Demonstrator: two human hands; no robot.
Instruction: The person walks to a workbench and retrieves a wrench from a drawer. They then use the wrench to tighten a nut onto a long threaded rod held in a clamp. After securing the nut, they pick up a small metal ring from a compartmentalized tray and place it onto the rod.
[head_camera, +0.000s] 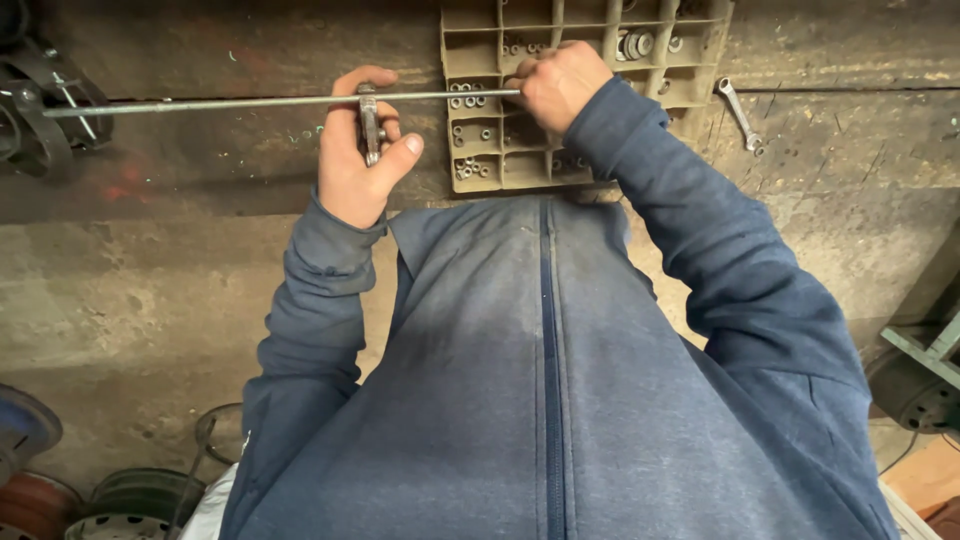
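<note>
Landmark: long thin grey steel rod (250, 102).

1. Left hand (355, 150): nearest the wearer, fingers clamped on a small grey metal wrench (369, 125) that crosses the rod at right angles.
2. Rod: long axis runs left-right above the concrete bench (200, 260); its far-left end points away from both hands.
3. Right hand (558, 85): closed on the rod's right end, over a beige plastic compartment tray of nuts (480, 150).

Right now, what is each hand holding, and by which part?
The left hand grips a small wrench by its handle, set on the long metal rod. The right hand holds the rod's right end.
</note>
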